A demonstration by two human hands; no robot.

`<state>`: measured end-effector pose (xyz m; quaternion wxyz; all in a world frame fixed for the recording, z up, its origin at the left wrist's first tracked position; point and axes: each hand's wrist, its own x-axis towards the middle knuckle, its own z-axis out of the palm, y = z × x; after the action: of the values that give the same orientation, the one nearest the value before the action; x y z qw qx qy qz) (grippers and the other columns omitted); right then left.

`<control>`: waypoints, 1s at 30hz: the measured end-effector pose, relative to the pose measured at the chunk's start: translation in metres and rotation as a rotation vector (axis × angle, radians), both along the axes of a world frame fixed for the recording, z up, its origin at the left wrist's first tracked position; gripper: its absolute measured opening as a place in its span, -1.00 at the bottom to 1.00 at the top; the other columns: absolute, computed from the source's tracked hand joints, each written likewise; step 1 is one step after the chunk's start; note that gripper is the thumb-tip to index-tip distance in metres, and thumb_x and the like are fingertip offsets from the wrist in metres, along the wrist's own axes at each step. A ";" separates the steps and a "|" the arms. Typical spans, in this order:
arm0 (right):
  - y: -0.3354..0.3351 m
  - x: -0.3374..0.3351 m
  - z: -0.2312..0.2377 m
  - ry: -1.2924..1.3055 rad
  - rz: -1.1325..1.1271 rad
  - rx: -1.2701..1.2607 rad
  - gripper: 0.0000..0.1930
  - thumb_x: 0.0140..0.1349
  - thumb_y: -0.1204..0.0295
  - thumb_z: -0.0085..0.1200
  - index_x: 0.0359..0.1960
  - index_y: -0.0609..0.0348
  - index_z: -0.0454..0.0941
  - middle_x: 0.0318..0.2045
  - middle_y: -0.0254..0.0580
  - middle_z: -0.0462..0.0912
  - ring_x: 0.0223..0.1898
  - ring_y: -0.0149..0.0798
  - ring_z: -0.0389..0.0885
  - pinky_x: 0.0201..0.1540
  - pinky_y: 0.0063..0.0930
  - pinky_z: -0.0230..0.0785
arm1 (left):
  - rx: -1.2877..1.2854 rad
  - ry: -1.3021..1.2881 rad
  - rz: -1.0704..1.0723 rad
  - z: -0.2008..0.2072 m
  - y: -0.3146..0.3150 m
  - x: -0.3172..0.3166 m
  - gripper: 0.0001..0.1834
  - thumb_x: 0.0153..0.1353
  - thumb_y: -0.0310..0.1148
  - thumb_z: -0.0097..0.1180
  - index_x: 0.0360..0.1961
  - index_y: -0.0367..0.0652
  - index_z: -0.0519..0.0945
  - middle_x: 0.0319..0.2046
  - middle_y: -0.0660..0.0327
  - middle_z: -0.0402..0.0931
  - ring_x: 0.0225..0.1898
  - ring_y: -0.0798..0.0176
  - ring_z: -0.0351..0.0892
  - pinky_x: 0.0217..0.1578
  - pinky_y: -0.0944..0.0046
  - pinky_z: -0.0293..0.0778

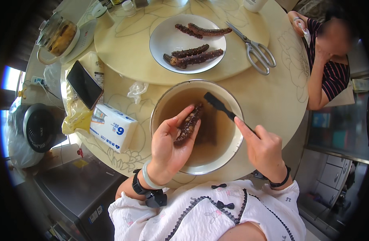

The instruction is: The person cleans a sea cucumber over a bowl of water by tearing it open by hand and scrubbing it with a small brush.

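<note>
Head view: over a bowl [232,149] of cloudy water, the left hand [168,144] cups a sea cucumber [188,124] in curled fingers; the right hand [263,146] pinches a black brush [220,106]. Scrubbing appears underway; the next stroke likely calls for a steady grip.

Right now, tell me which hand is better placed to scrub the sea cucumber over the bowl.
The right hand. It already grips the black brush, whose head hangs over the bowl of brownish water, close to the sea cucumber. The left hand is busy cradling that sea cucumber in its palm.
</note>
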<state>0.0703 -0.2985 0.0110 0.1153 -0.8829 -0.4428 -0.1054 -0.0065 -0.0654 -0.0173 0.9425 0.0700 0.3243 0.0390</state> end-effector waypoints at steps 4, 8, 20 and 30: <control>0.002 -0.003 0.001 0.051 -0.028 -0.050 -0.32 -0.01 0.60 0.17 0.26 -0.16 0.62 -0.60 -0.36 0.18 -0.76 -0.36 0.23 -0.68 -0.43 0.21 | -0.017 -0.027 -0.011 -0.004 0.001 -0.001 -0.45 0.46 -0.39 -0.32 0.34 -0.60 0.26 0.33 -0.20 0.34 0.36 -0.08 0.32 0.48 0.00 0.14; 0.004 -0.027 0.021 0.362 0.201 0.032 -0.34 0.05 0.62 0.13 0.28 -0.11 0.60 -0.60 -0.31 0.19 -0.73 -0.30 0.28 -0.64 -0.38 0.24 | 0.004 -0.019 -0.054 -0.001 0.002 0.000 -0.45 0.46 -0.39 -0.33 0.34 -0.60 0.26 0.33 -0.20 0.34 0.36 -0.06 0.34 0.49 0.00 0.14; 0.008 -0.019 0.013 0.331 0.186 0.017 -0.39 0.04 0.65 0.11 0.20 -0.07 0.66 -0.60 -0.28 0.26 -0.71 -0.25 0.31 -0.60 -0.31 0.30 | -0.056 -0.031 -0.046 -0.004 0.002 -0.003 -0.48 0.44 -0.40 -0.29 0.28 -0.59 0.37 0.29 -0.14 0.39 0.28 -0.02 0.40 0.41 0.05 0.27; 0.002 -0.002 -0.004 0.068 0.024 0.008 -0.30 -0.05 0.62 0.16 0.23 -0.22 0.65 -0.61 -0.32 0.19 -0.75 -0.32 0.26 -0.67 -0.42 0.25 | -0.051 -0.025 -0.017 0.002 -0.001 -0.002 -0.45 0.43 -0.42 -0.29 0.31 -0.66 0.27 0.36 -0.20 0.30 0.41 -0.09 0.26 0.51 0.03 0.12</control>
<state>0.0684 -0.2966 0.0071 0.1351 -0.8801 -0.4488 -0.0757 -0.0086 -0.0664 -0.0156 0.9483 0.0485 0.3129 0.0236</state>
